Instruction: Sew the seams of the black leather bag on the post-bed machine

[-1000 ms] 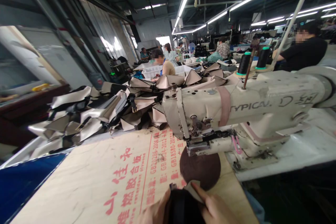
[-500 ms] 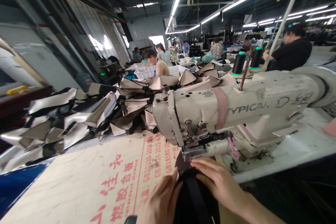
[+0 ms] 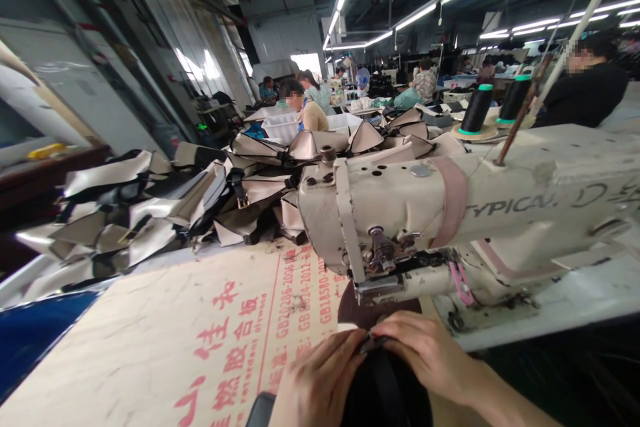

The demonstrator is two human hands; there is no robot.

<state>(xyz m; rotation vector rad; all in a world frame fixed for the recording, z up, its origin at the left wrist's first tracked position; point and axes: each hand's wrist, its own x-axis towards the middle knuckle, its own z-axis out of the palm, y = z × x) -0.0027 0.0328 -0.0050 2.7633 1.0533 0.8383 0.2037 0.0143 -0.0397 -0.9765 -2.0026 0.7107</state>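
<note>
Both hands pinch the upper edge of a black piece with a dark band across it (image 3: 383, 383), perhaps part of a bag; its lower part runs out of the picture. My left hand (image 3: 320, 380) grips the edge from the left, fingers closed. Close beside it, my right hand (image 3: 425, 350) holds the same edge with thumb and fingers together. Just beyond the fingertips is a dark brown disc-shaped part (image 3: 357, 307), below the head of a cream sewing machine (image 3: 325, 227). The fingers hide part of the gripped edge.
A plywood board with red print (image 3: 190, 327) covers the table at left. Behind it lies a heap of beige pieces with black edging (image 3: 260, 190). Two black thread spools (image 3: 477, 110) stand behind the machine. Several people work farther back, one in a black top (image 3: 585, 90) at right.
My hands have drawn closer together on the edge of the black piece and sit a little farther from the machine head, showing more of the brown disc. The view has also shifted.
</note>
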